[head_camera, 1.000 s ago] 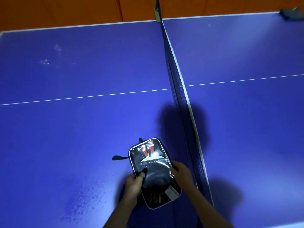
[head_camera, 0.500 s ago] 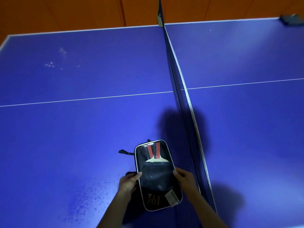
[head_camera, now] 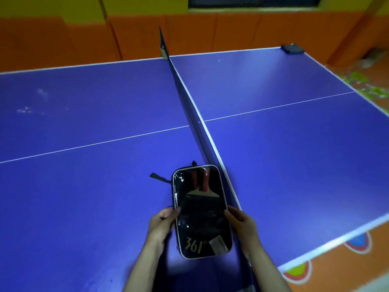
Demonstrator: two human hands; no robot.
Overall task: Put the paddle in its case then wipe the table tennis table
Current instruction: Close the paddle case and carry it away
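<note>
A person's left hand point(head_camera: 161, 225) and right hand point(head_camera: 242, 223) pinch the long edges of a black case point(head_camera: 202, 211) at 6 o'clock on the blue table point(head_camera: 84, 197), hard beside the net point(head_camera: 195, 123); the paddle point(head_camera: 200, 199) shows through its clear window, red handle toward 12. Closing it well likely means steadying one edge while the other hand finds the zip, not visible here. A dark cloth-like object point(head_camera: 292, 52) waits at 1 o'clock. Compared with half a second earlier, the case sits squarer and the view has tilted up to the orange wall point(head_camera: 84, 39).
</note>
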